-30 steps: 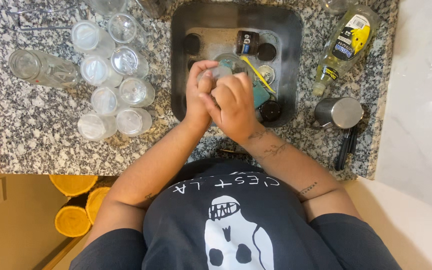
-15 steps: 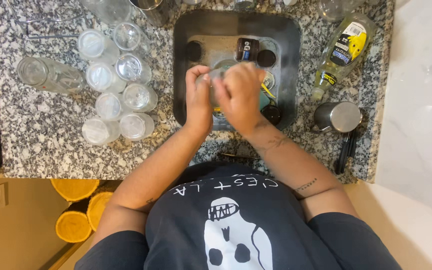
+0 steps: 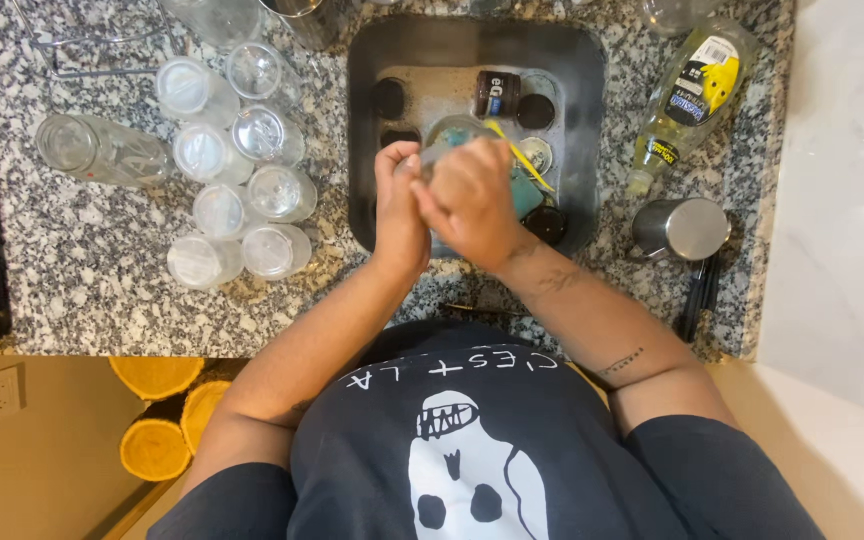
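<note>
Both hands were over the steel sink (image 3: 582,120), closed around a clear glass jar (image 3: 449,135) held above the basin. The left hand (image 3: 399,205) gripped the jar's side with fingers curled tight, while the right hand (image 3: 472,200) was folded over the near end, seemingly pressing something into or against it — a teal and yellow sponge (image 3: 524,185) showed just under the right knuckles, though how it was pinched could not be told. Neither hand was spread; both were clenched on the jar.

Down in the basin lay several dark round lids (image 3: 388,98) and a small dark jar (image 3: 498,93) on its side. On the speckled stone bench (image 3: 92,260), left of the sink, a cluster of clear jars (image 3: 237,190) stood close together, mouths down or up, with one more glass jar lying on its side (image 3: 102,150) a little apart. To the right of the sink lay a bottle of yellow dish soap (image 3: 692,95), and near it stood a steel cup (image 3: 680,228) beside some dark utensils (image 3: 700,295).

Judging by the grip and the sponge, the step in hand was scrubbing this one jar — mid-wash, not yet rinsed. The next move would call for a firm hold on wet glass while it was turned or rinsed, and then a free spot among the crowded jars on the left, set down gently so none got knocked.
</note>
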